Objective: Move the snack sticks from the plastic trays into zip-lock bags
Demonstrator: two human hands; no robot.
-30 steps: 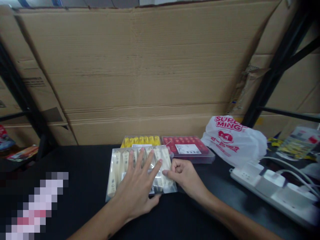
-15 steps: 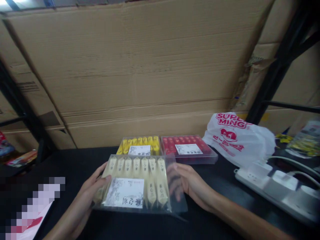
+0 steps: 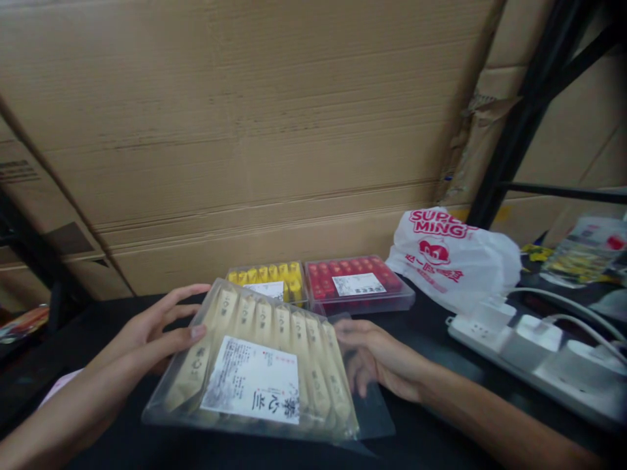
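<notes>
Your left hand, fingers part-spread, holds the left edge of the clear case; your right hand, fingers half-curled, grips its right edge, seemingly to steady it tilted before the yellow box

The front box is clear, glossy plastic — its label paper. The backing panel is matt, ridged cardboard.
</notes>
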